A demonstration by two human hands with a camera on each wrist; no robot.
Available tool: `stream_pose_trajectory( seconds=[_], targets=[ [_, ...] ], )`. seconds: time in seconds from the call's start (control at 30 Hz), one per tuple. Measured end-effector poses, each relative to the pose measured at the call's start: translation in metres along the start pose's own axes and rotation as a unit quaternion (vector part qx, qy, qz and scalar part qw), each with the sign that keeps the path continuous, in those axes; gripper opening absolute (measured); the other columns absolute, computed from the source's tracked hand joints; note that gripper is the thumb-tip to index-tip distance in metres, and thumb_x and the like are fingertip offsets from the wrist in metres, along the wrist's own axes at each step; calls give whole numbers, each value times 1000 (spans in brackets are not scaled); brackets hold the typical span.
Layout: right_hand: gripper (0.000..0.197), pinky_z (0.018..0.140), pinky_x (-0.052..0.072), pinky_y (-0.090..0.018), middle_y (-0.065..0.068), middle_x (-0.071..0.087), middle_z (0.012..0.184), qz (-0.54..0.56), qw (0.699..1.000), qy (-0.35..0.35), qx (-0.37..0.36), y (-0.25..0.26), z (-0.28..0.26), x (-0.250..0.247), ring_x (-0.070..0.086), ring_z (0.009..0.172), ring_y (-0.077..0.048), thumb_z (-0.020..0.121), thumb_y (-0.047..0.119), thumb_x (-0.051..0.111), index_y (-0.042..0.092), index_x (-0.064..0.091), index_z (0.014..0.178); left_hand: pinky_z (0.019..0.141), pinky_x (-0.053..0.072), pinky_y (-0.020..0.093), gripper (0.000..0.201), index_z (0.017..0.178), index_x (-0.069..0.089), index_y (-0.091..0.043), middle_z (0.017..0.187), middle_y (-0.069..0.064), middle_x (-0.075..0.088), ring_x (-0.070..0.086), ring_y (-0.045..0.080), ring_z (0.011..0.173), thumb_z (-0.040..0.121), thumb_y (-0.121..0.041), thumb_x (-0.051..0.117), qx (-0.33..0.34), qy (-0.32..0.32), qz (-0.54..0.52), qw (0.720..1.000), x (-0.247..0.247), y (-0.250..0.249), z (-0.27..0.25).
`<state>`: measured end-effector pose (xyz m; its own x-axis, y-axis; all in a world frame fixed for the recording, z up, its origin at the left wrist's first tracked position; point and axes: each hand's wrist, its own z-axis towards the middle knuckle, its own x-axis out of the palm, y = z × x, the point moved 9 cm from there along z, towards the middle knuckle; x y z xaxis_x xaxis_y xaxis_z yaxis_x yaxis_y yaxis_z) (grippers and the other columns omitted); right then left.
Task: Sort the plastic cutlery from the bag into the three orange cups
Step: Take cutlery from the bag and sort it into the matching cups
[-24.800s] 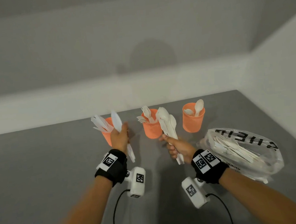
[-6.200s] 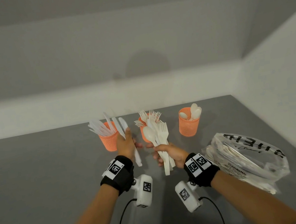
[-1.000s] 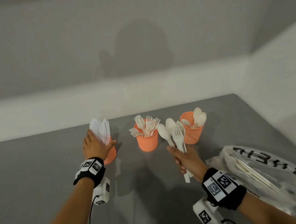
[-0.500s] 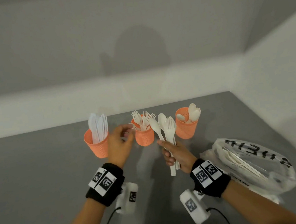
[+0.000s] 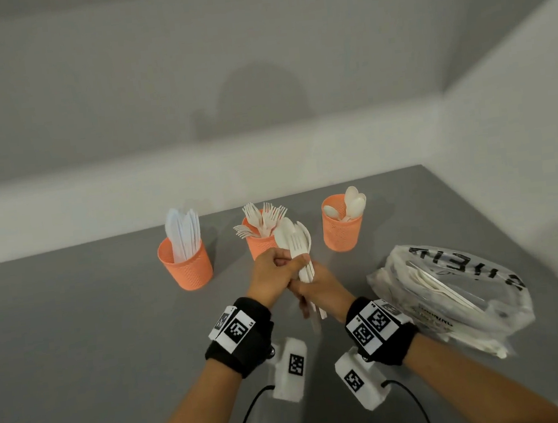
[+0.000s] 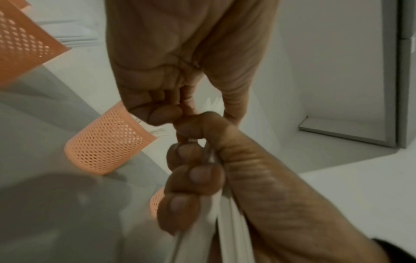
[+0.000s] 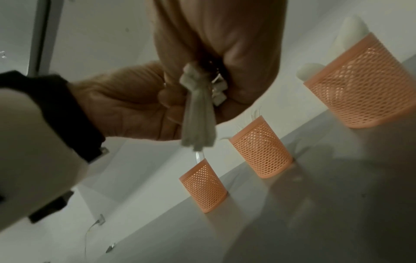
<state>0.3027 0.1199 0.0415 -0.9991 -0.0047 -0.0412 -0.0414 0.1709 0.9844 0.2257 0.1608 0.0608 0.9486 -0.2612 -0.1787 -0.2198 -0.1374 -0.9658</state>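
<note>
Centre of head view: right hand (image 5: 320, 288) clenched round a bunch of white plastic spoons and forks (image 5: 296, 244), handles pointing down. Left hand (image 5: 272, 275) pinches the same bunch higher up. Behind: knife cup (image 5: 187, 267) left, fork cup (image 5: 260, 244) middle, spoon cup (image 5: 341, 229) right. Cutlery bag (image 5: 452, 296) lies lower right on grey table (image 5: 77, 336).

A bare, staged room, more like a lab or recording set than a home: a plain grey tabletop (image 5: 77, 336) fills the lower frame, blank white walls (image 5: 254, 58) meet in a corner at upper right, and tracking-marker wristbands (image 5: 238, 329) with cabled cameras sit on both forearms.
</note>
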Motion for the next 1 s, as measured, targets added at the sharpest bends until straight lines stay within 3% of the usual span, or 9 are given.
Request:
stream_pose_trajectory(
  seconds=[0.1, 0.23, 0.37, 0.47, 0.53, 0.7, 0.8, 0.9, 1.0],
  targets=[
    [5, 39, 44, -22, -2, 48, 56, 54, 997, 42, 39, -4, -8, 2, 48, 36, -10, 92, 9, 52, 12, 55, 88, 45, 43, 14, 15, 83, 55, -6, 70, 9, 55, 52, 4, 42, 90, -20, 59, -36, 35, -44, 998, 2, 8, -2],
    [32, 42, 48, -22, -3, 54, 57, 119, 990, 39, 57, -8, -10, -3, 53, 40, -11, 96, 38, 44, 10, 58, 85, 59, 50, 22, 26, 108, 56, -4, 81, 6, 63, 61, 11, 61, 97, -25, 45, -46, 45, -103, 993, 2, 10, -6],
    [30, 44, 54, -29, -10, 61, 60, 160, 984, -17, 83, -12, -7, -13, 61, 42, -18, 100, 34, 37, 10, 54, 93, 55, 54, 24, 26, 97, 54, -3, 74, 8, 65, 66, 12, 57, 100, -22, 36, -40, -9, -230, 972, -10, 2, -9],
    [17, 44, 48, -30, -8, 53, 62, 25, 991, -123, 48, -16, -3, -33, 52, 41, -17, 99, 23, 39, 7, 45, 102, 41, 41, 19, 19, 83, 43, -9, 55, 1, 40, 43, 6, 36, 100, -17, 37, -22, -67, -250, 966, -23, -4, -8],
    [20, 60, 44, -34, -6, 53, 74, -147, 973, -179, -19, -3, -4, -44, 55, 62, -23, 97, 18, 41, 8, 47, 113, 36, 30, 17, 22, 75, 41, -13, 55, 1, 32, 31, 3, 34, 97, -12, 38, -10, -76, -191, 978, -23, -7, -10],
    [35, 64, 35, -29, -10, 58, 84, -351, 909, -207, -86, 24, -13, -39, 60, 85, -34, 90, 8, 44, 9, 43, 125, 42, 34, 21, 9, 81, 57, -9, 56, 0, 43, 37, 6, 42, 88, -15, 59, 21, -54, -112, 992, -2, -16, -26],
    [25, 65, 43, -34, -13, 62, 93, -376, 900, -209, -76, 25, -11, -35, 62, 86, -33, 92, 14, 43, 10, 42, 116, 52, 46, 43, 17, 95, 63, -7, 73, 15, 61, 44, 9, 56, 83, -18, 67, 29, -85, -132, 987, 6, -24, -32],
    [24, 68, 45, -36, -12, 62, 101, -403, 886, -219, -75, 28, -12, -32, 62, 89, -32, 95, 18, 42, 9, 41, 117, 48, 41, 26, 11, 84, 61, -23, 74, 1, 62, 46, 12, 54, 80, -19, 71, 20, -121, -156, 980, 7, -24, -29],
    [30, 70, 46, -36, -13, 61, 106, -415, 882, -206, -90, 32, -15, -30, 62, 91, -32, 93, 16, 45, 8, 41, 121, 61, 45, 29, 9, 89, 61, -17, 82, 13, 66, 54, 40, 70, 83, -18, 68, 3, -138, -148, 979, 5, -19, -23]
  ],
)
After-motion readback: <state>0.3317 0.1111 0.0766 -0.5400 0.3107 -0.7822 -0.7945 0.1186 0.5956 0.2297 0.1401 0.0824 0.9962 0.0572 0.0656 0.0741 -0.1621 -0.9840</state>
